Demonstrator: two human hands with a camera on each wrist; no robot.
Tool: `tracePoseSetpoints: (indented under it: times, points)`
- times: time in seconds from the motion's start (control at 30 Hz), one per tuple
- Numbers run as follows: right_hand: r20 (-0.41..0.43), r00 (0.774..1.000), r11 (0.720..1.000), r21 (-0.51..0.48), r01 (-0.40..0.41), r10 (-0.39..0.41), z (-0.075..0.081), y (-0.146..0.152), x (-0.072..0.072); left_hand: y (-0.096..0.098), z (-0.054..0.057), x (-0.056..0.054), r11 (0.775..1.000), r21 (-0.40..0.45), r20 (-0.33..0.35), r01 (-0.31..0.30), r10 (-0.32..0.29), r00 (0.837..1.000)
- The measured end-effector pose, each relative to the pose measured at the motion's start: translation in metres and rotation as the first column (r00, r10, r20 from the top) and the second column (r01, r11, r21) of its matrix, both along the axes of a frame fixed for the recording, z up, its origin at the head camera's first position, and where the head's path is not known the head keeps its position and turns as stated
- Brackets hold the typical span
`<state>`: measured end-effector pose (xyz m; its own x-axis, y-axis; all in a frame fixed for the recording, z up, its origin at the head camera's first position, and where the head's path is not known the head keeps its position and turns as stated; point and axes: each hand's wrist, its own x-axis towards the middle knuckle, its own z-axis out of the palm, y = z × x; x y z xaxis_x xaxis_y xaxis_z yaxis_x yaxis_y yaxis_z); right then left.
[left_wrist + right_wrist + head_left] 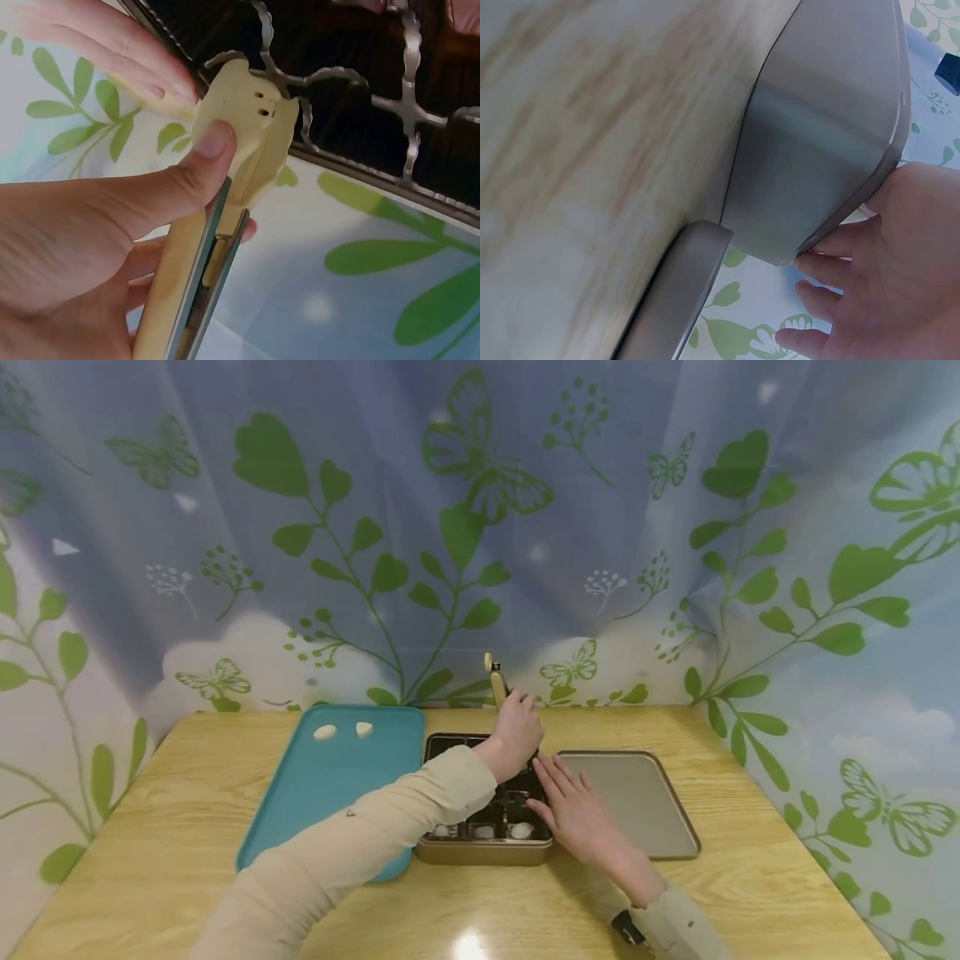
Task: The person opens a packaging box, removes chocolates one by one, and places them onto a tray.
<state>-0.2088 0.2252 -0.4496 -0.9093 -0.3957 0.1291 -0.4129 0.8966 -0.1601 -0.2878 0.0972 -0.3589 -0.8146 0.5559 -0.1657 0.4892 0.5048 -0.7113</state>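
From far left: see blue tray [330, 793] on wood table [172, 827], two pale pieces near its back edge, oval piece [325, 732] left, roughly triangular piece [363, 729] right. See left sleeve [360, 843] crossing above tray's front right part.

Next, see dark divided box [483, 853] right beside tray, with wavy metal dividers [409, 109] inside and whitish lumps [521, 832] in the three front compartments. Can't make out the back ones, partly covered by the arm.

Over box's back right part, see left hand [519, 735] with fingers clamped on yellow tongs [247, 142], thumb on the bear-faced end. Find tongs tilted, that end at box's rim by the dividers, other end up. Can't tell if anything sits between the tips.

Then see right hand [581, 814] at box's right rim, fingers extended, slightly apart, touching it. Just beyond, see shallow metal tray [637, 802] on table, partly behind that hand.
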Motion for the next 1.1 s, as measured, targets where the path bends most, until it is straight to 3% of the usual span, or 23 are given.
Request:
tracePoseSetpoints:
  times: [0.13,0.37,0.57,0.77,0.93,1.1]
  points:
    - [-0.025,1.0,1.0,-0.007,-0.005,0.005,0.001,-0.002,-0.001,-0.008,-0.001,-0.003,0.998,0.052,-0.015,0.03,-0.029,0.999]
    - [-0.041,0.999,1.0,-0.025,-0.007,0.006,0.001,-0.005,-0.001,-0.031,-0.002,-0.008,0.983,0.121,-0.068,0.137,-0.129,0.989]
    - [-0.058,0.998,0.999,-0.038,-0.012,0.01,-0.002,-0.006,-0.001,-0.052,-0.001,-0.011,0.964,0.194,-0.131,0.184,-0.161,0.978]
    - [-0.074,0.997,0.999,-0.045,-0.008,0.004,-0.005,-0.005,-0.001,-0.07,-0.003,-0.01,0.924,0.279,-0.209,0.26,-0.206,0.956]
    - [-0.058,0.998,0.999,-0.051,-0.002,-0.001,-0.004,-0.005,0.0,-0.086,-0.002,-0.007,0.893,0.352,-0.231,0.281,-0.208,0.95]
    - [-0.044,0.999,0.999,-0.049,0.002,-0.004,-0.002,-0.005,0.001,-0.106,-0.001,-0.008,0.829,0.461,-0.275,0.315,-0.204,0.939]
